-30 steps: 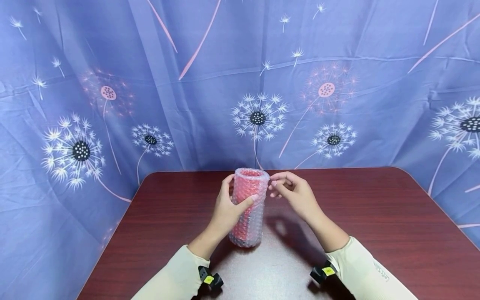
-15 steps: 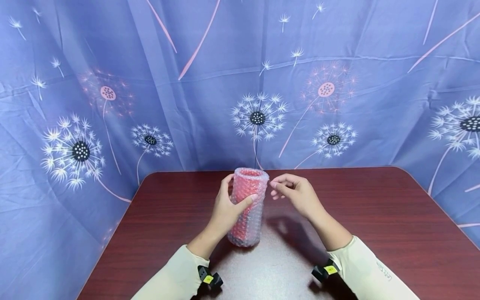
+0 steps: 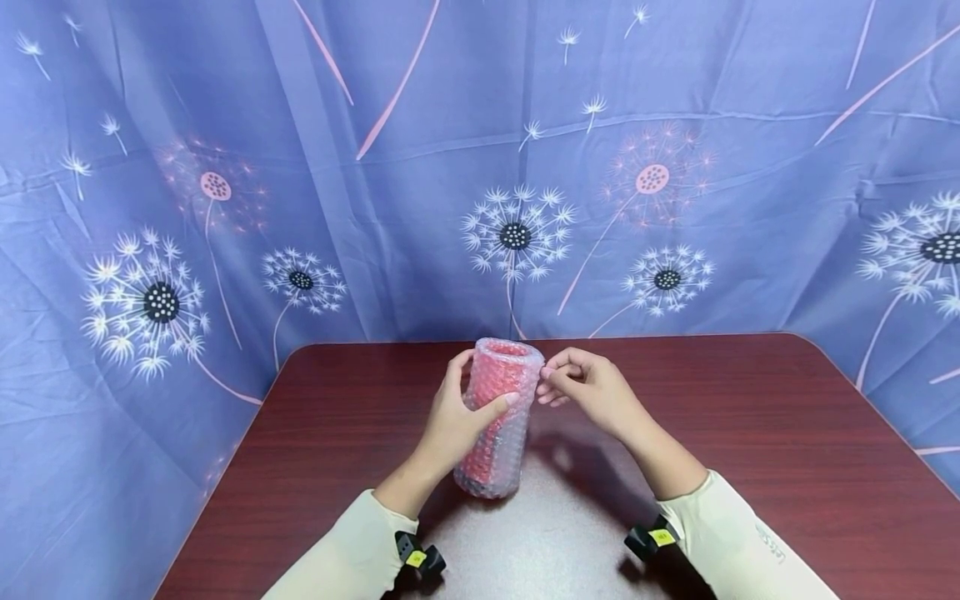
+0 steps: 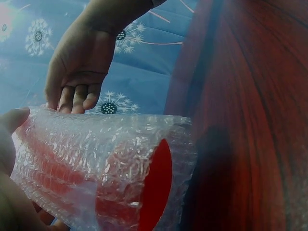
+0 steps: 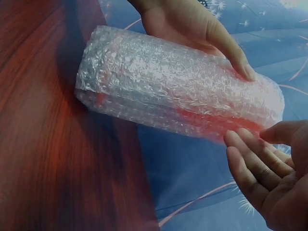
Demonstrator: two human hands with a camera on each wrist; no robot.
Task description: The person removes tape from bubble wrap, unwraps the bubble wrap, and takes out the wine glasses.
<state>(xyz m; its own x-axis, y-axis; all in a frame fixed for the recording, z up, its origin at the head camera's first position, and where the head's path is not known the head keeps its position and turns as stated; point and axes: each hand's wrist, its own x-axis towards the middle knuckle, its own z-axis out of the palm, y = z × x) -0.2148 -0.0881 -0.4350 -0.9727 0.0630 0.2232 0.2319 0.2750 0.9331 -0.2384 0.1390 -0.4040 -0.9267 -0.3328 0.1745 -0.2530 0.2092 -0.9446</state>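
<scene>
Along the left side of the bubble-wrapped cylinder (image 3: 498,450): the left hand (image 3: 453,421) had it gripped, thumb across the near face, fingers round the back, a full hold.
At its upper right edge: close work from the right hand (image 3: 596,392), thumb and forefinger narrowed together right at the rim (image 3: 506,358); whether they pinched any wrap, you couldn't tell.
Why that pairing: the left steadied the cylinder, it seemed, leaving the right free for the edge.
Long axis: near vertical, the top tipped slightly right; the rim opened upward, red inside. From the left wrist, a red face (image 4: 159,190) showed at the lower end too; contact with the table was hard to call.
Nearer the person than the cylinder: pale sleeves, left sleeve (image 3: 337,554) and right sleeve (image 3: 738,542), flanked it.
Beneath and around it: a dark red-brown table (image 3: 750,417).
Behind it all: a blue dandelion curtain (image 3: 420,233).
</scene>
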